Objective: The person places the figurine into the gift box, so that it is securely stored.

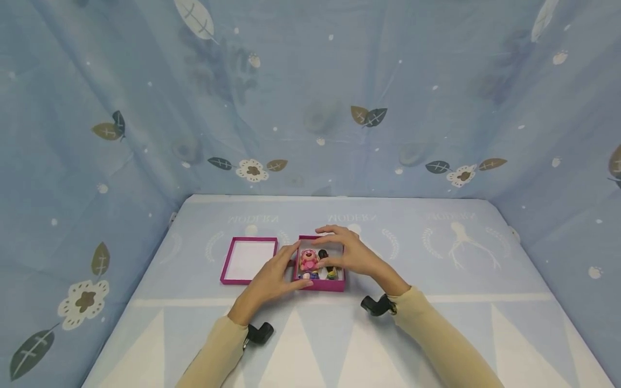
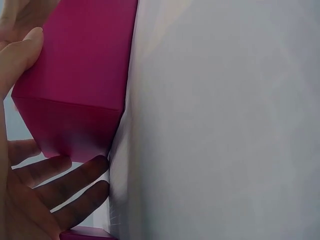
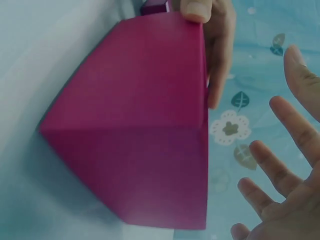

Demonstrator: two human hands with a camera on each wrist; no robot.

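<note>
A magenta box (image 1: 326, 285) with an open top stands on the table between both hands. My left hand (image 1: 271, 274) holds its left side, with the thumb (image 2: 31, 47) against the front wall and fingertips along the left wall. Over the right part of the box hovers my right hand (image 1: 353, 254), fingers spread and nothing between them; in the right wrist view they stand apart from the walls. Inside lie a pink bear figurine (image 1: 308, 261), a dark-topped figure (image 1: 323, 253), a yellow-green piece (image 1: 332, 274) and a bluish-purple piece (image 1: 309, 275), partly covered by the fingers.
A shallow magenta-rimmed lid (image 1: 225, 264) with a white inside lies left of the box. Pale blue patterned cloth covers the table (image 1: 436, 334). Blue leaf-print curtains (image 1: 310, 81) hang behind and at both sides. Black camera mounts (image 1: 260, 333) sit at the wrists.
</note>
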